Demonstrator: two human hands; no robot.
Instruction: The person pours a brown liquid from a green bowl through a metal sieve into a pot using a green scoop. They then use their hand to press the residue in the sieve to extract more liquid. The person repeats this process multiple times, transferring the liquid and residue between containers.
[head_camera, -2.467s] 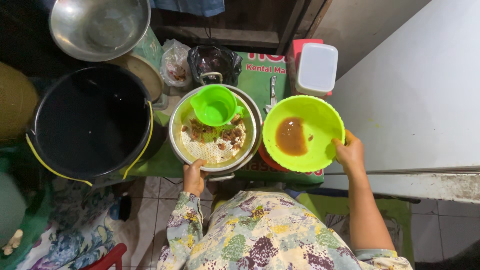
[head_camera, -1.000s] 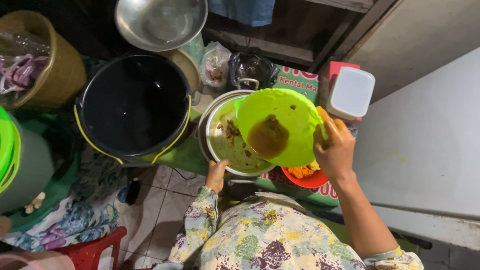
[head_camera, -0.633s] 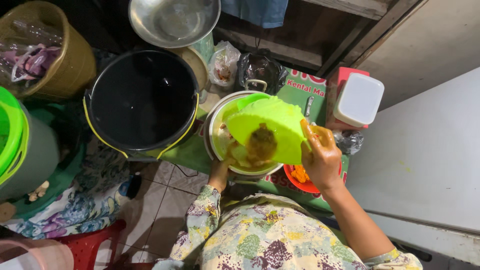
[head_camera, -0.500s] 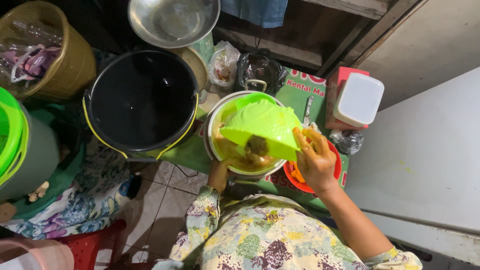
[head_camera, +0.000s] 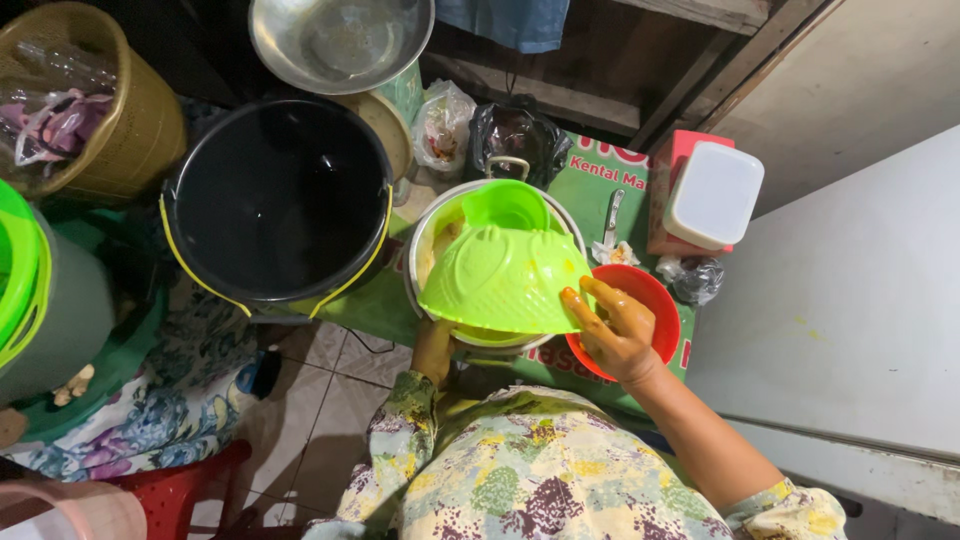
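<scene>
Tipped further, green bowl (head_camera: 500, 280) upended, right hand (head_camera: 615, 330) fingers clamped on rim, left hand (head_camera: 433, 350) gripping metal basin (head_camera: 425, 250)

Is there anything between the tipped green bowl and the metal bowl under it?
Only a small green cup sitting inside the metal bowl. The right hand tips the green bowl directly over it; the left hand holds the metal bowl's near rim.

Glossy green plastic bowl (head_camera: 505, 285) tipped over a shiny metal basin (head_camera: 425, 255); smooth black plastic bucket (head_camera: 275, 195).
</scene>
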